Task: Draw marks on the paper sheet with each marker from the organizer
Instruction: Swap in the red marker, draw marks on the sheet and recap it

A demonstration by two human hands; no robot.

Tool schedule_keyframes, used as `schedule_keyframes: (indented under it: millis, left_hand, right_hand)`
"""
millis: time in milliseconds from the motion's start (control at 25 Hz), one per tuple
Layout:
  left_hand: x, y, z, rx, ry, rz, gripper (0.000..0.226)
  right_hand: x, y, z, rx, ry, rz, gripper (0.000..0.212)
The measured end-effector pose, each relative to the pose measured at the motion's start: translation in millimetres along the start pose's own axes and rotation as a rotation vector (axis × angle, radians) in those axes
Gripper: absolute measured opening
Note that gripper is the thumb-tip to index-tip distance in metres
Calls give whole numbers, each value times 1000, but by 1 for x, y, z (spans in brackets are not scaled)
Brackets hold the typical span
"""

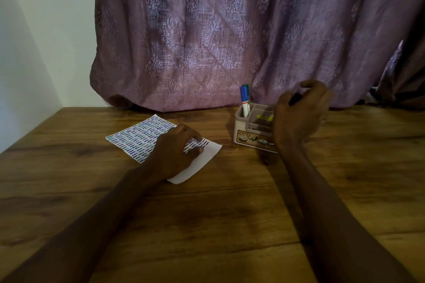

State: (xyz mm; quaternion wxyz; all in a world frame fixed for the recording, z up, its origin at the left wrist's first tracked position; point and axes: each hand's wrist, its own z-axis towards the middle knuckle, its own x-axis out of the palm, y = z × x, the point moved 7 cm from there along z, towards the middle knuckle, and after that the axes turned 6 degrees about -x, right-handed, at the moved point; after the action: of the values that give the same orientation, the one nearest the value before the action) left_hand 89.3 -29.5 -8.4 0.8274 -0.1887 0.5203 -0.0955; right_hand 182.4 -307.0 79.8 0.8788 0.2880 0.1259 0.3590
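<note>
A white paper sheet [147, 139] lies on the wooden table, mostly covered with rows of short blue, green and dark marks; its near right end is blank. My left hand [176, 150] rests on the sheet and presses it down with bent fingertips. A beige organizer [249, 133] stands to the right of the sheet, with a blue marker [244, 101] and a green marker [247, 88] upright in its back left slot. My right hand [300, 115] hovers over the organizer's right side, blurred, its fingers curled round a dark marker [295, 99] of which only a short piece shows.
The wooden table [218, 213] stretches toward me under both forearms. A mauve patterned curtain [230, 30] hangs along the table's far edge, right behind the organizer. A white wall [34, 41] borders the left.
</note>
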Motion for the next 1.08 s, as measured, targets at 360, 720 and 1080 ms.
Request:
schedule_keyframes:
  millis: [360,720,1080]
  left_hand:
    - [6,7,1,-36,4,30,26]
    - [0,5,1,-51,0,-7,29]
    - [-23,-6,-2,-16,-168,-119,32]
  right_hand:
    - [22,-51,-11,438,126,32,36]
    - [15,-15,2,161,96,101,26]
    - [18,73,-36,-328,199,240,25]
